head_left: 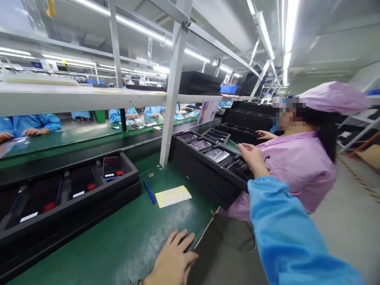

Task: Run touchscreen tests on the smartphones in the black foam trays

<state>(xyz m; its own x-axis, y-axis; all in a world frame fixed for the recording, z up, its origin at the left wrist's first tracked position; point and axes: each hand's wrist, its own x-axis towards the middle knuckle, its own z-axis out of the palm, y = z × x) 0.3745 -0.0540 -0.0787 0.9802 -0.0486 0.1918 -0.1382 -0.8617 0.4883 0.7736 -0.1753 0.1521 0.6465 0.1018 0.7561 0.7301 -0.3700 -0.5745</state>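
My left hand point(174, 258) lies palm down near the front edge of the green bench point(142, 229), fingers spread, holding nothing. My right hand point(252, 157), in a blue sleeve, reaches over the near right side of a black foam tray point(204, 176). Its fingers are pinched together; a thin pale line shows by the fingertips, but I cannot make out what they hold. Flat devices, one a silvery phone-like piece point(217, 154), lie in the tray's compartments. Between the trays are a blue pen point(149, 192) and a pale yellow paper slip point(173, 196).
On the left, another black foam tray point(135, 174) holds several dark phones point(113, 167) with white and red labels. A white upright post point(173, 95) rises from the bench. At right, a co-worker in pink point(299, 166) sits close to the right tray. Other workers in blue sit across.
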